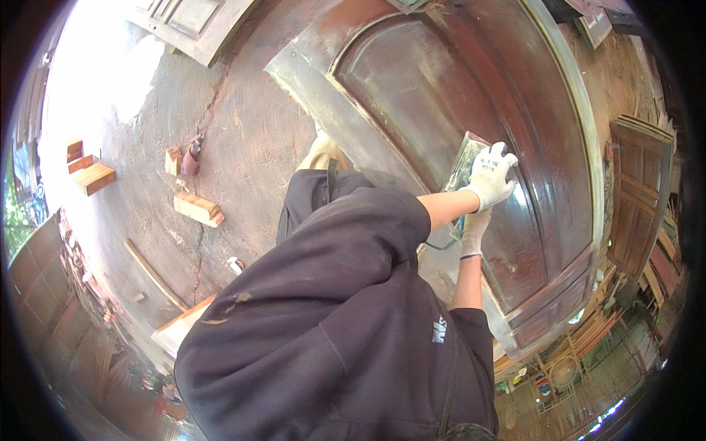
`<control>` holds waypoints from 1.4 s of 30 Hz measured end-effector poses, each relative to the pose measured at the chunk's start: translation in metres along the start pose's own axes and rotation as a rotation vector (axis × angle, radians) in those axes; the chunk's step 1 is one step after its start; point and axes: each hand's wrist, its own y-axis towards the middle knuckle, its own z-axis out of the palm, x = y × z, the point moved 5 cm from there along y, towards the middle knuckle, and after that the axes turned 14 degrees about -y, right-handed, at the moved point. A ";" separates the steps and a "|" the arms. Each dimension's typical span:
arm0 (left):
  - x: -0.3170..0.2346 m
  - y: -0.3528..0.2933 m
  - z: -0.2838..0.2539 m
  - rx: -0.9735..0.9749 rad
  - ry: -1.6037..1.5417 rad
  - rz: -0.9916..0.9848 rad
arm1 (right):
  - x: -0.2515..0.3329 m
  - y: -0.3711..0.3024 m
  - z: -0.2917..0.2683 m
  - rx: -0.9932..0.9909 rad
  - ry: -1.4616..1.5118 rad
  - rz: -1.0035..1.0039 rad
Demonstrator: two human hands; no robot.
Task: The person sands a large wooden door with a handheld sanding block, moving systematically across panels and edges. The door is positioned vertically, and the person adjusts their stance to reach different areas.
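A large dark wooden door (412, 66) with an arched raised panel lies in front of me. On it sits a power sander (463, 160) with a long flat base, partly covered by my hands, and a dark cord runs from its near end. My left hand (491, 178), in a white work glove, grips the sander's top from above, fingers bent over it. Nearer to me, my right hand (476, 231), gloved too, is closed around the sander's rear part; its fingers are mostly hidden.
Wooden blocks (197, 209) and a small dark reddish object (191, 158) lie on the floor at left, near a long wood strip (154, 274). Another panelled door (193, 26) lies at the far left. More door panels (638, 192) lean at right.
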 end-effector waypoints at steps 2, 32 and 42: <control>-0.003 0.006 -0.010 0.010 0.012 0.017 | 0.020 0.001 0.000 -0.062 -0.014 -0.034; 0.001 0.204 -0.312 0.198 0.147 -0.361 | 0.308 0.119 0.060 0.259 -0.323 -0.178; 0.009 0.165 -0.305 0.029 0.077 -0.373 | 0.324 0.106 0.035 0.456 -0.319 -0.196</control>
